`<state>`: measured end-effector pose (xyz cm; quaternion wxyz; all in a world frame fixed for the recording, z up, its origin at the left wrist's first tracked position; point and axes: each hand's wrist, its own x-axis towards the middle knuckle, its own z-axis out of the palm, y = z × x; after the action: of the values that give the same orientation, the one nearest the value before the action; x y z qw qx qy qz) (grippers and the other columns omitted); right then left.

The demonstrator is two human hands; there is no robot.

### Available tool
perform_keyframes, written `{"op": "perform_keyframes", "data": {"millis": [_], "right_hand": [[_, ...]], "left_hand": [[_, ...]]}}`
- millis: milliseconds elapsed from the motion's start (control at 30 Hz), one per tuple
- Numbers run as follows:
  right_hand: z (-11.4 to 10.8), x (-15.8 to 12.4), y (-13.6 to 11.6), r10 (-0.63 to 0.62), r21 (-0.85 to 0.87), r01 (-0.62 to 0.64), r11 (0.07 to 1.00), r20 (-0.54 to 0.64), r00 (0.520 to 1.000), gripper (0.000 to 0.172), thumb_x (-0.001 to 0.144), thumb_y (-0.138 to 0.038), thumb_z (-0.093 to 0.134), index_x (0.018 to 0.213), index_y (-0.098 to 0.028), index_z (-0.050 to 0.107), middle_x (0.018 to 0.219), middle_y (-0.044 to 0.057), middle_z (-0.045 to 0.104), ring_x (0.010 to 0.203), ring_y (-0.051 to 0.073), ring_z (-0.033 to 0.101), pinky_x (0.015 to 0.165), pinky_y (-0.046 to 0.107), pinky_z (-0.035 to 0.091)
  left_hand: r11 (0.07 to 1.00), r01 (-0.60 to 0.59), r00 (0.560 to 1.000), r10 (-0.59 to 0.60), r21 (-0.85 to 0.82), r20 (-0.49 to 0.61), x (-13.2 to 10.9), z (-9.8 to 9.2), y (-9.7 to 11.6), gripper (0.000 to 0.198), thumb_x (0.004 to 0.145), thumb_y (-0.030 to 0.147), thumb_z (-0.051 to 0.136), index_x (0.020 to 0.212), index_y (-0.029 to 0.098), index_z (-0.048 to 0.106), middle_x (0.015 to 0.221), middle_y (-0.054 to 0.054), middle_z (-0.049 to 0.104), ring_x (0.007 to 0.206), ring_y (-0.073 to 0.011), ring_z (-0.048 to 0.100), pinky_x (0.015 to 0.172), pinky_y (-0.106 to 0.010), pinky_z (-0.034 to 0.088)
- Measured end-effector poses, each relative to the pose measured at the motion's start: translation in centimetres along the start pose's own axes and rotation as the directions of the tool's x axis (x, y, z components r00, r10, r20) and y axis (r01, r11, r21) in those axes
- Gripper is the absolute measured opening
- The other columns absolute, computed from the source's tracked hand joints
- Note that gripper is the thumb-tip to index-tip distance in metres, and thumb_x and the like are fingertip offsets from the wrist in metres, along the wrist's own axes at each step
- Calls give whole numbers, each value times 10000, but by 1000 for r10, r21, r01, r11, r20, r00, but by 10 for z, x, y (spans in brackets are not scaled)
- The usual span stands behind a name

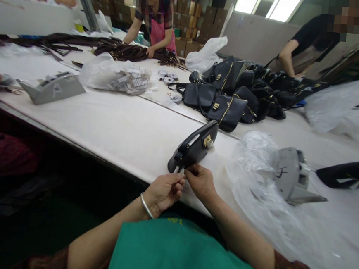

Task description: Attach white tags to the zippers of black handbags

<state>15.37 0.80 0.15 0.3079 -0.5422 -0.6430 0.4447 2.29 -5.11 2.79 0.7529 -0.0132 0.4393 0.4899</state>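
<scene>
A small black handbag (193, 148) with a gold clasp (209, 142) stands tilted near the table's front edge, its near end toward me. At that end, my left hand (166, 190) is closed in a pinch on a small whitish piece (181, 172) by the bag's side fitting. A pale bangle (146, 205) circles the left wrist. My right hand (202, 182) is closed too, its thumb and fingertips pressed together beside the same spot and close against the bag. What the right fingertips hold is too small to make out.
A heap of black bags (230, 84) lies beyond the handbag. Grey tape dispensers (57, 88) stand left and right, with crumpled clear plastic (254, 165) at the right. A plastic bag of paper pieces (118, 78) lies further back. Co-workers stand across the table, one handling brown straps (126, 51).
</scene>
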Motion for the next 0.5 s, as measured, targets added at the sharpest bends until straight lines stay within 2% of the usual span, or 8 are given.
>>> {"op": "perform_keyframes", "data": {"millis": [133, 267, 333, 433, 500], "right_hand": [[1, -2, 3, 98, 55, -99, 994, 26, 995, 210, 750, -354, 611, 648, -174, 649, 626, 20, 655, 572, 149, 562, 523, 255, 410], [-5, -11, -3, 165, 236, -181, 955, 87, 983, 276, 749, -432, 641, 733, -158, 676, 641, 13, 635, 518, 130, 504, 498, 264, 398], [-10, -15, -10, 140, 317, -173, 933, 126, 982, 310, 763, -462, 648, 757, -154, 689, 628, 1, 614, 531, 125, 489, 515, 264, 390], [-12, -18, -19, 85, 368, -150, 918, 186, 979, 291, 772, -430, 670, 776, -143, 719, 665, 16, 641, 643, 141, 540, 615, 271, 411], [-11, -17, -21, 95, 405, -181, 896, 222, 970, 270, 753, -401, 697, 782, -134, 732, 699, 31, 661, 690, 152, 558, 658, 281, 414]], "left_hand": [[997, -70, 998, 70, 29, -5, -1, 1, -4, 101, 853, 167, 651, 781, 96, 652, 667, 4, 586, 475, -30, 506, 420, -142, 452], [989, -132, 991, 132, 69, 3, -1, 2, -8, 118, 836, 189, 681, 772, 93, 657, 679, -2, 596, 489, -35, 506, 430, -151, 454], [990, -126, 992, 126, 69, 9, -1, 3, -9, 132, 823, 202, 698, 761, 94, 654, 677, 0, 594, 490, -34, 503, 434, -152, 449], [990, -128, 992, 128, 62, 7, -2, 4, -10, 156, 799, 224, 725, 750, 99, 646, 678, 6, 590, 482, -31, 493, 437, -157, 441], [989, -128, 992, 129, 74, 0, -3, 4, -11, 165, 784, 236, 736, 755, 103, 643, 685, 8, 592, 481, -32, 488, 440, -162, 438]]}}
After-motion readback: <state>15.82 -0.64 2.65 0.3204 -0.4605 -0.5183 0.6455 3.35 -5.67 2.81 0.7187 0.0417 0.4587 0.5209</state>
